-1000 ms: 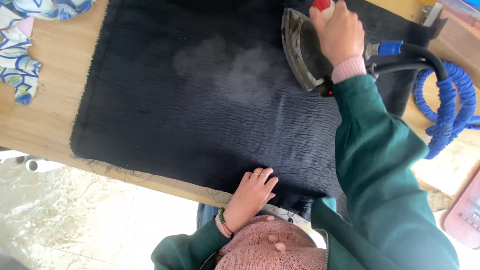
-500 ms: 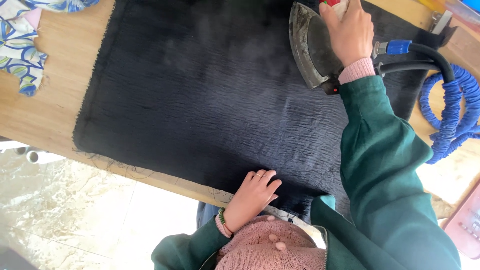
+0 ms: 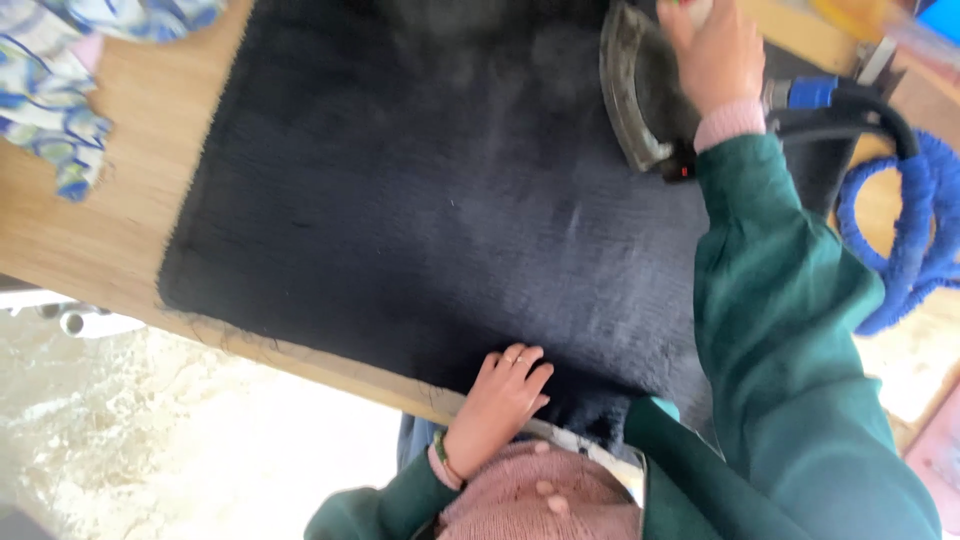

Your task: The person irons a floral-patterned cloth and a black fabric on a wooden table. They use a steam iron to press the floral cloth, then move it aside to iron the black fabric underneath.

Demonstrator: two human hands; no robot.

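I see my right hand (image 3: 715,55) gripping the handle of the steam iron (image 3: 640,95), which rests on the dark knitted fabric (image 3: 430,210). My left hand (image 3: 500,395) lies flat on the fabric's near edge, at the rim of the wooden table (image 3: 120,230).

Dark knit fabric (image 3: 420,210) flat, steam iron (image 3: 640,90) tilted
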